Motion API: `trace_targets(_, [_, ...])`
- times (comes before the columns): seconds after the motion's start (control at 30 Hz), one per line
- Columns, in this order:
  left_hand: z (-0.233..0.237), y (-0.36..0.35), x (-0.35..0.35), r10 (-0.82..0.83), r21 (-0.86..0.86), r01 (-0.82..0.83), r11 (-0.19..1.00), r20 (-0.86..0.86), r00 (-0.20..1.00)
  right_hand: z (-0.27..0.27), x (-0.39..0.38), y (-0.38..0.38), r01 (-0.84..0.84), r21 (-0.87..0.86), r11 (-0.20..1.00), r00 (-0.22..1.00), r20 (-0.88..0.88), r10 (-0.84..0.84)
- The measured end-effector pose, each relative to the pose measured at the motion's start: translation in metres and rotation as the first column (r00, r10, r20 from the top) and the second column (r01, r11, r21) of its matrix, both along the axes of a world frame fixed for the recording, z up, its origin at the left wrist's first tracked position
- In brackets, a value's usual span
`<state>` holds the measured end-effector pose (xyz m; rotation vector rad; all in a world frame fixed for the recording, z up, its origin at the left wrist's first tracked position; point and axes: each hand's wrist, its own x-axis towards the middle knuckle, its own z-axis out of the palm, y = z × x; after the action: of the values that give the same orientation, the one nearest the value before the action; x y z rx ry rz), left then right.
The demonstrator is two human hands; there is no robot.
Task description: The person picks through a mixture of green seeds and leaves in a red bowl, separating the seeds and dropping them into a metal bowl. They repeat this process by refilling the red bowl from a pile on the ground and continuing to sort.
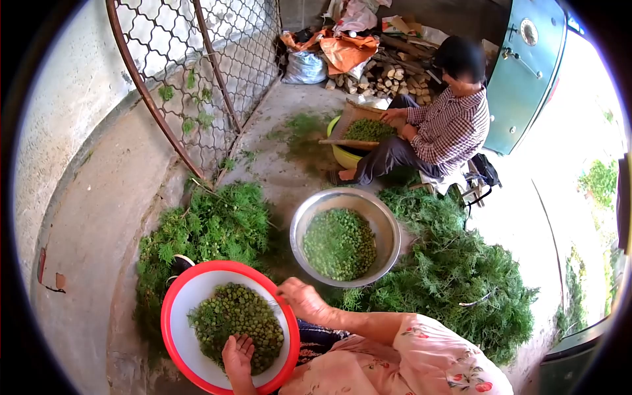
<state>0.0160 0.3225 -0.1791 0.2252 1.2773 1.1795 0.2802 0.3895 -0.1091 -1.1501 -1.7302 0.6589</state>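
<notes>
A red-rimmed white basin (176, 309) stands low in front of me, tilted a little and holding a heap of small green berries (240, 316) with bits of foliage. My left hand (238, 355) rests palm up against the near edge of the berries, fingers stretched and slightly bent. Over the basin's right rim is my right hand (304, 301), its fingers curled together. A small pale thing shows by its fingertips, too small to name. Beyond it, a large metal bowl (388, 230) contains more green berries and leafy bits.
Cut green branches (461, 276) lie right of the metal bowl, more branches (217, 224) to the left. A co-worker (454, 125) sits holding a woven tray (342, 125) of greens over a yellow-green tub (345, 157). A wire-mesh gate (210, 66) leans at left; firewood (395, 79) is stacked behind.
</notes>
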Motion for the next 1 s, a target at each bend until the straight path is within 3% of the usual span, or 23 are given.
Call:
trace_targets(0.03, [-0.001, 0.0, -0.001, -0.004, 0.009, 0.004, 1.0, 0.011, 1.0, -0.024, 0.013, 0.001, 0.044, -0.074, 0.996, 0.994, 0.104, -0.036])
trace_targets(0.1, [0.001, 0.001, -0.001, -0.003, 0.018, 0.003, 1.0, 0.0, 1.0, -0.016, 0.033, -0.007, 0.123, 0.076, 0.989, 0.916, 0.375, -0.143])
trace_targets(0.13, [0.001, 0.001, 0.0, -0.004, 0.018, 0.004, 1.0, -0.005, 1.0, -0.018, 0.033, -0.011, 0.16, 0.113, 0.981, 0.889, 0.416, -0.192])
trace_targets(0.23, [-0.002, 0.002, -0.001, -0.018, 0.018, 0.018, 1.0, 0.017, 1.0, -0.011, 0.007, -0.011, 0.094, 0.215, 0.972, 0.974, 0.184, -0.135])
trace_targets(0.27, [-0.002, 0.002, 0.0, -0.005, 0.002, 0.005, 1.0, 0.016, 1.0, -0.012, -0.008, -0.014, 0.021, 0.169, 0.985, 0.985, 0.168, -0.05])
trace_targets(0.33, [-0.003, 0.002, -0.003, -0.017, 0.0, 0.017, 1.0, 0.043, 0.999, 0.004, -0.033, -0.018, -0.225, 0.238, 0.945, 0.96, 0.22, 0.174])
trace_targets(0.37, [-0.005, 0.002, -0.005, -0.017, 0.003, 0.017, 1.0, 0.058, 0.998, -0.012, -0.052, -0.019, -0.276, 0.247, 0.929, 0.955, 0.182, 0.235])
trace_targets(0.47, [-0.027, 0.006, -0.022, -0.065, 0.097, 0.046, 0.994, 0.198, 0.978, -0.022, -0.076, -0.037, -0.529, -0.059, 0.847, 0.81, 0.262, 0.524])
trace_targets(0.53, [-0.004, 0.01, -0.011, 0.044, 0.055, -0.054, 0.997, 0.159, 0.986, -0.037, -0.083, -0.05, -0.64, -0.185, 0.746, 0.67, 0.34, 0.659])
trace_targets(0.57, [-0.001, 0.011, -0.008, 0.122, 0.095, -0.14, 0.986, 0.176, 0.977, -0.045, -0.08, -0.051, -0.675, -0.253, 0.693, 0.563, 0.43, 0.706])
trace_targets(0.6, [0.006, 0.011, -0.012, 0.071, 0.138, -0.099, 0.985, 0.195, 0.978, -0.041, -0.083, -0.052, -0.66, -0.312, 0.683, 0.434, 0.583, 0.686])
trace_targets(0.63, [0.008, 0.007, -0.016, 0.125, 0.134, -0.178, 0.975, 0.331, 0.935, -0.042, -0.083, -0.05, -0.697, -0.309, 0.647, 0.424, 0.551, 0.719])
trace_targets(0.7, [0.004, -0.001, -0.026, 0.309, 0.099, -0.38, 0.92, 0.417, 0.855, -0.047, -0.081, -0.047, -0.726, -0.157, 0.67, 0.529, 0.496, 0.689])
trace_targets(0.73, [0.018, -0.006, -0.022, 0.378, 0.107, -0.452, 0.886, 0.401, 0.835, -0.064, -0.076, -0.043, -0.732, 0.111, 0.673, 0.653, 0.399, 0.644])
trace_targets(0.77, [0.028, -0.016, -0.017, 0.396, 0.133, -0.457, 0.879, 0.329, 0.857, -0.039, -0.08, -0.036, -0.747, -0.204, 0.633, 0.493, 0.469, 0.732])
trace_targets(0.83, [0.037, -0.028, -0.012, 0.484, 0.05, -0.514, 0.856, 0.268, 0.833, -0.032, -0.083, -0.032, -0.741, -0.234, 0.629, 0.515, 0.403, 0.757])
trace_targets(1.0, [0.026, -0.038, 0.005, 0.629, -0.094, -0.622, 0.777, 0.157, 0.762, -0.022, -0.081, -0.03, -0.7, -0.46, 0.545, 0.342, 0.454, 0.823])
